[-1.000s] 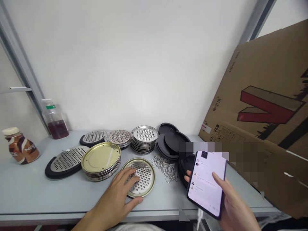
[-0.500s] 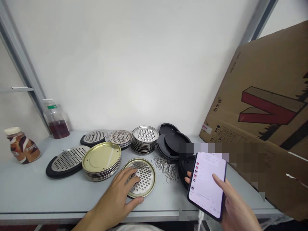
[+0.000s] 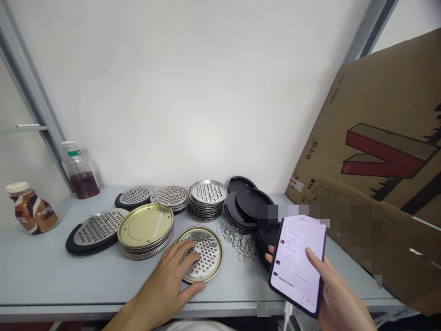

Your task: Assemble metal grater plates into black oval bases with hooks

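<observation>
Grater disc (image 3: pixel 211 257) flat near front edge of table (image 3: pixel 69 285). Big carton (image 3: pixel 375 119) at right. Left hand (image 3: pixel 168 278) over grater disc, fingers slightly apart. Right hand (image 3: pixel 339 289) clamped round phone (image 3: pixel 296 266), thumb over screen. Small metal hooks (image 3: pixel 238 241) heaped right of grater disc.

My left hand (image 3: pixel 168 276) is bare, with slender fingers (image 3: pixel 189 262) tapering to rounded tips and a smooth thumb (image 3: pixel 193 290). Behind it, my wrist (image 3: pixel 146 299) and forearm (image 3: pixel 129 317) are uncovered as far as they show, past the front edge of the surface (image 3: pixel 86 285). My right hand (image 3: pixel 339 287) is bare too, with a long, narrow thumb. Beyond the middle of that front edge, a strip of pale greyish cloth (image 3: pixel 193 326) shows, gently curved along its top; it looks like my clothing, though too little shows to tell its cut.
</observation>
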### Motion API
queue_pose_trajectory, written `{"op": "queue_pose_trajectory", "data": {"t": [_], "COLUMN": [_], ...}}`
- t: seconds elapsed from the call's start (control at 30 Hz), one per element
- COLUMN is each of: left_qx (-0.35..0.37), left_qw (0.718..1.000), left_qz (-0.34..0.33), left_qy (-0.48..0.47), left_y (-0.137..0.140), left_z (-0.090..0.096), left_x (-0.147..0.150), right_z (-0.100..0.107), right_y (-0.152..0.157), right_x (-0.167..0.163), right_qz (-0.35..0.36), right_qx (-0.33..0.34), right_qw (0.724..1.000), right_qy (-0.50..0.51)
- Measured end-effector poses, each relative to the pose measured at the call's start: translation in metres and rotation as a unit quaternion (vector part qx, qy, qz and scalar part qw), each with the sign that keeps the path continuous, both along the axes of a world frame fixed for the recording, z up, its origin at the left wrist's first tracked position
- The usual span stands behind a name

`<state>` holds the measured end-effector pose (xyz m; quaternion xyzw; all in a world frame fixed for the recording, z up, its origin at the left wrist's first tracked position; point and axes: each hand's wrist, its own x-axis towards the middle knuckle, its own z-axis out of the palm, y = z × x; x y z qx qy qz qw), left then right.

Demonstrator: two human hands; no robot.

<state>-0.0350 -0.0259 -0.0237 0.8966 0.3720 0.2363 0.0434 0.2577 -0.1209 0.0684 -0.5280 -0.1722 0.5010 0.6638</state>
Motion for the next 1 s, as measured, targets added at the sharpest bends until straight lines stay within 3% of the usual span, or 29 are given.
{"op": "queue_pose_trajectory", "data": {"t": [0.4, 1.0], "left_qx": [-0.006, -0.005], "left_qw": [1.0, 1.0], "left_qz": [-0.002, -0.002], "left_qy": [0.0, -0.009], "left_y": [-0.001, -0.001], "left_z": [0.0, 0.001], "left_x": [-0.001, 0.001], "right_z": [-0.007, -0.003], "right_y": [0.006, -0.002], "right_x": [0.011, 0.002], "right_qz": [-0.015, 0.01], "right_qx": [0.01, -0.001], "right_qw": [0.998, 1.0], "right_qy": [0.056, -0.007]}}
